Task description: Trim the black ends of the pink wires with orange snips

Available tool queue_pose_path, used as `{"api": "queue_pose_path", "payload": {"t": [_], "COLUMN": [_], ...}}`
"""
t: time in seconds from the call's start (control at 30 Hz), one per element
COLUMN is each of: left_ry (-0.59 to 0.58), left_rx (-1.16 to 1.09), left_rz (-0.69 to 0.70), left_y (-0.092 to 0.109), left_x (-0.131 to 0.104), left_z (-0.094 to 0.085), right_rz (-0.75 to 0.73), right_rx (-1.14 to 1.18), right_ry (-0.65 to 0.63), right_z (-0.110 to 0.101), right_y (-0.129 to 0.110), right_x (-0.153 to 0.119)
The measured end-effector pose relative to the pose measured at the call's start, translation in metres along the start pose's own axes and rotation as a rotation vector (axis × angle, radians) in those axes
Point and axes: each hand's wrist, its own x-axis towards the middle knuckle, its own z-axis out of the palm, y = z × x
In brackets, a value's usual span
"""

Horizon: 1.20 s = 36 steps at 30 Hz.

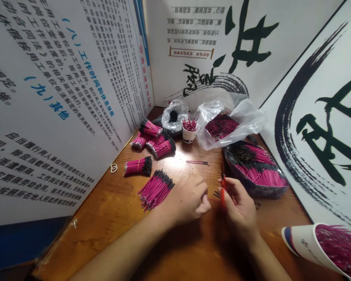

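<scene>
My left hand (193,197) is closed in a pinch near the table's middle. A thin pink wire (213,200) runs from its fingertips towards the other hand. My right hand (242,210) is wrapped round a slim red-handled tool (223,192), its exact kind partly hidden by the fingers. Short black ends show beside the tool. To the left of my left hand lies a loose pile of pink wires (155,192) with black ends. Beyond the hands, a few single wires (197,162) lie side by side.
Banded wire bundles (138,166) lie at left, with more stacked behind. A paper cup of wires (189,136) stands at the back near plastic bags (245,117). On the right are a wire-filled bag (257,189) and a tilted cup (302,240). Printed panels enclose the table.
</scene>
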Motion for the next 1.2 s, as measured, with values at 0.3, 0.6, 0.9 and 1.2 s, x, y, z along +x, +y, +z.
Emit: {"api": "queue_pose_path", "payload": {"t": [0.3, 0.6, 0.9, 1.2], "left_ry": [0.326, 0.377, 0.277, 0.383], "left_rx": [-0.449, -0.446, -0.634, -0.665], "left_rz": [-0.124, -0.164, -0.218, -0.259], "left_y": [-0.033, -0.035, -0.037, -0.038], "left_x": [-0.030, -0.034, -0.033, -0.031], "left_z": [-0.020, -0.009, -0.002, -0.005], "right_rz": [-0.112, -0.194, -0.196, -0.178], "right_rx": [-0.219, -0.288, -0.324, -0.372], "right_ry": [-0.280, -0.335, -0.344, -0.367], "right_z": [0.012, 0.013, 0.011, 0.010], "right_y": [-0.014, -0.007, -0.010, -0.015], "right_x": [-0.009, -0.012, -0.013, -0.013]}}
